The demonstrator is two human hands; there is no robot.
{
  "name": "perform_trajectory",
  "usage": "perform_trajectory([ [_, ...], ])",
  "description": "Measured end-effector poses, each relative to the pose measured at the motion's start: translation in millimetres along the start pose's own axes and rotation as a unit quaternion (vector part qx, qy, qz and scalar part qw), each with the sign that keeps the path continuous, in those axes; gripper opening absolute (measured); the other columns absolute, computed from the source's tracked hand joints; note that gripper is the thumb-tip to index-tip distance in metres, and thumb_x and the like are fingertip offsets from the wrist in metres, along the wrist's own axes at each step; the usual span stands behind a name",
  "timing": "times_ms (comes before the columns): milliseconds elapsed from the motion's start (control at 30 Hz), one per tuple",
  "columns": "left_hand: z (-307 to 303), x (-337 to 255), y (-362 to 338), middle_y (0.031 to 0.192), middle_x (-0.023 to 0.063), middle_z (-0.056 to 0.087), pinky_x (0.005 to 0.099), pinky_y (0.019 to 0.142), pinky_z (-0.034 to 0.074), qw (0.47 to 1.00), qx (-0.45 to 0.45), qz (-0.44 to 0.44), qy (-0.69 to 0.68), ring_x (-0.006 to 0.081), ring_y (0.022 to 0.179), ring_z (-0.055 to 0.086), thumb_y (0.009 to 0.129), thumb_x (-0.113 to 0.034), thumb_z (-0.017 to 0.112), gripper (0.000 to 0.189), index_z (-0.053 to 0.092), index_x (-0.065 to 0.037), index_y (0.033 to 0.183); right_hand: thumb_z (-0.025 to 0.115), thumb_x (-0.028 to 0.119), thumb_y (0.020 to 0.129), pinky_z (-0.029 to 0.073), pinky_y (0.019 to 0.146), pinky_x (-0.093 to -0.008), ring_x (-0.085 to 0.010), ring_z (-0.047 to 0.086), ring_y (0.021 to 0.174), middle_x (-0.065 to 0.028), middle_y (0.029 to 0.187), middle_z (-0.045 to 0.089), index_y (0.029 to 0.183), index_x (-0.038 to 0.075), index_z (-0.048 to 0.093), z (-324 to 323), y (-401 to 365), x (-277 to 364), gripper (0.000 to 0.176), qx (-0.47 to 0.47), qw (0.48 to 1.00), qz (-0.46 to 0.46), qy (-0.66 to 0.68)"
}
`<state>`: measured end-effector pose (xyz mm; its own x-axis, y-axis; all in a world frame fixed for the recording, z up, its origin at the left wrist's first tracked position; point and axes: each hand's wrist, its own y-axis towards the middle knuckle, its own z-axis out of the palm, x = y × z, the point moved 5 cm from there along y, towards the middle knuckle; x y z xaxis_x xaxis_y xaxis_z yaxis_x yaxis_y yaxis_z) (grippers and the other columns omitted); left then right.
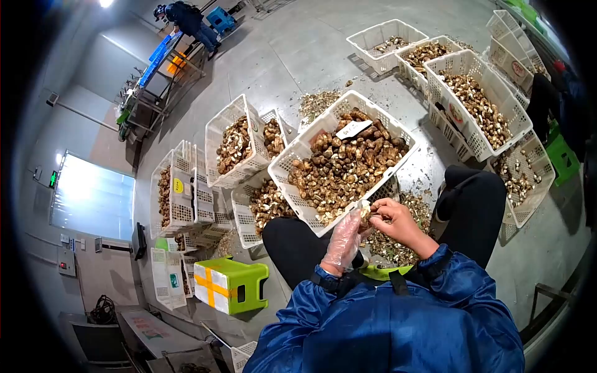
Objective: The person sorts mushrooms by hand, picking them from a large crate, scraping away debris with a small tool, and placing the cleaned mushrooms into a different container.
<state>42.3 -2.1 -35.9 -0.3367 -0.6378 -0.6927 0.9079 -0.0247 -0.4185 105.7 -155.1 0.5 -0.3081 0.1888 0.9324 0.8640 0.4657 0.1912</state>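
My left hand [346, 241], in a clear plastic glove, is closed around a pale mushroom [365, 212] at the near edge of a white basket [290, 193]. Bare and with its fingers pinched, my right hand [401, 225] meets the left one at that mushroom. Whatever sits between the right fingertips is too small to make out. Many brown mushrooms [342, 165] fill the basket, and a white card [354, 128] lies on top of them. Below my hands, trimmings [398, 248] are scattered over the floor between my knees.
More mushroom baskets stand at left [233, 146] and right [476, 105]. A green and white stool [231, 285] is by my left knee, a green stool [561, 152] at far right. A person [186, 22] bends over a table [163, 68] at the back; another's dark sleeve shows far right.
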Motion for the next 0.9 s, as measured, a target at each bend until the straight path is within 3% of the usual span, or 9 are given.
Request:
perform_trajectory([
  [133, 10, -7, -5, 0.121, 0.0018, 0.062, 0.0316, 0.093, 0.052, 0.997, 0.004, 0.005, 0.073, 0.0105, 0.106, 0.061, 0.104, -0.023, 0.055, 0.033, 0.055, -0.006, 0.133, 0.074, 0.012, 0.084, 0.053, 0.073, -0.0338, -0.0231, 0.066, 0.083, -0.0107, 0.104, 0.068, 0.086, -0.002, 0.067, 2, -1, -4, 0.016, -0.007, 1.000, -0.021, -0.019],
  [367, 1, -2, -1, 0.118, 0.0044, 0.063, 0.0301, 0.090, 0.054, 0.995, 0.020, 0.006, 0.100, 0.0120, 0.101, 0.064, 0.105, -0.018, 0.053, 0.034, 0.053, -0.001, 0.134, 0.070, 0.014, 0.086, 0.053, 0.071, -0.0326, -0.0248, 0.067, 0.078, -0.0140, 0.094, 0.069, 0.088, -0.003, 0.068, -6, 2, -1, 0.017, -0.013, 0.997, 0.077, 0.013],
  [500, 4, -4, -2, 0.116, 0.0051, 0.064, 0.0298, 0.089, 0.055, 0.994, 0.000, 0.005, 0.111, 0.0123, 0.098, 0.065, 0.104, -0.018, 0.053, 0.033, 0.054, 0.000, 0.133, 0.071, 0.012, 0.087, 0.050, 0.066, -0.0295, -0.0174, 0.063, 0.072, -0.0098, 0.091, 0.067, 0.096, -0.003, 0.070, 0, -1, -1, 0.018, -0.022, 0.998, -0.058, -0.025],
  [533, 2, -3, -1, 0.116, 0.0053, 0.064, 0.0298, 0.089, 0.055, 0.993, 0.005, 0.009, 0.120, 0.0123, 0.098, 0.065, 0.104, -0.018, 0.054, 0.033, 0.054, 0.000, 0.133, 0.071, 0.013, 0.087, 0.050, 0.066, -0.0297, -0.0171, 0.063, 0.073, -0.0095, 0.089, 0.066, 0.096, -0.003, 0.070, 1, 0, -3, 0.018, -0.017, 0.998, -0.053, -0.031],
  [633, -2, 1, 1, 0.116, 0.0054, 0.064, 0.0297, 0.089, 0.055, 0.991, 0.019, 0.012, 0.128, 0.0123, 0.098, 0.065, 0.104, -0.018, 0.054, 0.033, 0.054, 0.000, 0.132, 0.070, 0.015, 0.087, 0.053, 0.070, -0.0324, -0.0232, 0.067, 0.078, -0.0138, 0.097, 0.069, 0.095, -0.004, 0.070, -4, -1, -2, 0.020, -0.003, 0.998, 0.065, 0.012],
  [667, -1, 0, 0, 0.116, 0.0051, 0.064, 0.0296, 0.089, 0.055, 0.993, 0.022, 0.008, 0.119, 0.0121, 0.099, 0.064, 0.104, -0.018, 0.054, 0.033, 0.054, 0.000, 0.132, 0.070, 0.015, 0.087, 0.053, 0.070, -0.0322, -0.0214, 0.067, 0.079, -0.0136, 0.096, 0.070, 0.094, -0.004, 0.070, -5, 0, -8, 0.020, -0.007, 0.995, 0.098, 0.008],
  [800, 3, -3, -3, 0.115, 0.0039, 0.064, 0.0292, 0.089, 0.055, 0.997, 0.009, 0.011, 0.081, 0.0114, 0.100, 0.064, 0.104, -0.019, 0.054, 0.034, 0.054, -0.001, 0.133, 0.071, 0.017, 0.088, 0.053, 0.072, -0.0333, -0.0237, 0.067, 0.084, -0.0153, 0.104, 0.068, 0.095, -0.002, 0.071, -5, 0, -5, 0.021, 0.020, 0.997, 0.066, 0.024],
  [900, -1, 0, -3, 0.115, 0.0037, 0.064, 0.0291, 0.088, 0.055, 0.994, 0.001, 0.009, 0.112, 0.0113, 0.099, 0.064, 0.104, -0.019, 0.054, 0.033, 0.054, -0.002, 0.133, 0.073, 0.016, 0.087, 0.050, 0.070, -0.0304, -0.0163, 0.063, 0.080, -0.0089, 0.098, 0.067, 0.098, -0.002, 0.070, -1, -2, -5, 0.021, 0.015, 0.999, -0.015, -0.044],
])
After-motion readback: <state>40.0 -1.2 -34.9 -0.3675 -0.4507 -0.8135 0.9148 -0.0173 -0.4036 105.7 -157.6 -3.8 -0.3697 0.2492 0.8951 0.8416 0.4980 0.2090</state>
